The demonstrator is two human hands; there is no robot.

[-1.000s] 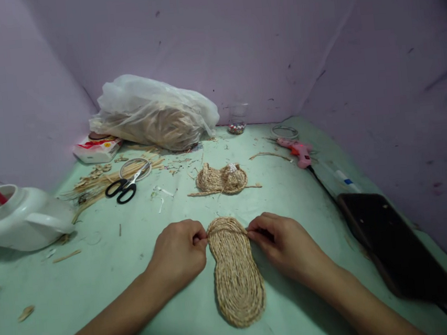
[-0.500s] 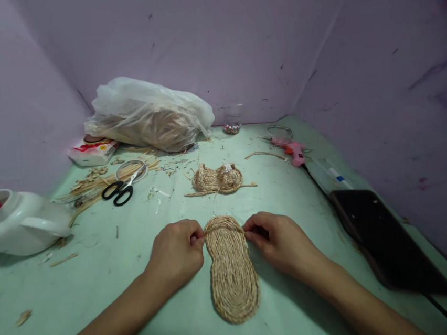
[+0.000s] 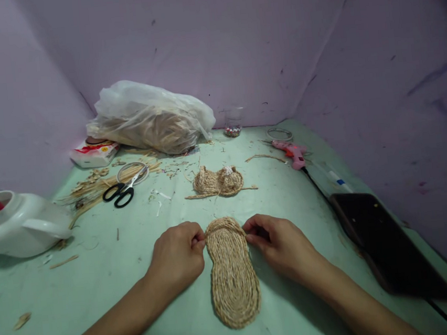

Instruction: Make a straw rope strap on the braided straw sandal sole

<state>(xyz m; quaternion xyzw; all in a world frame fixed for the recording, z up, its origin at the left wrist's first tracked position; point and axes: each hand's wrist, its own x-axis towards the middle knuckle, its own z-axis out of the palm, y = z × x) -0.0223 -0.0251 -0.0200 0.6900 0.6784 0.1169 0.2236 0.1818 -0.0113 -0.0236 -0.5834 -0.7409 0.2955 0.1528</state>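
A braided straw shoe sole (image 3: 234,277) lies lengthwise in front of me, its coiled rows narrowing at the waist. At the left edge of its far end, my left hand (image 3: 180,249) is closed, thumb and fingers pinched together. Opposite it, my right hand (image 3: 278,240) pinches the right edge with its fingertips. A curved band of braid crosses the far end between both hands; whether it is a separate strand I cannot tell. Beyond lies a straw slipper (image 3: 217,180) with white beads on its upper, and a thin straw cord (image 3: 194,196) runs along its near side.
Black-handled scissors (image 3: 125,190) lie left by loose straw (image 3: 91,188). A filled plastic bag (image 3: 151,119), a tissue pack (image 3: 94,154) and a jar of beads (image 3: 233,129) stand behind. Right are a pink glue gun (image 3: 294,153) and a dark phone-like slab (image 3: 389,246); left, a white watering can (image 3: 27,223).
The view has tipped up very slightly, so everything sits a little lower. Both hands keep their pinch at the sole's edges.
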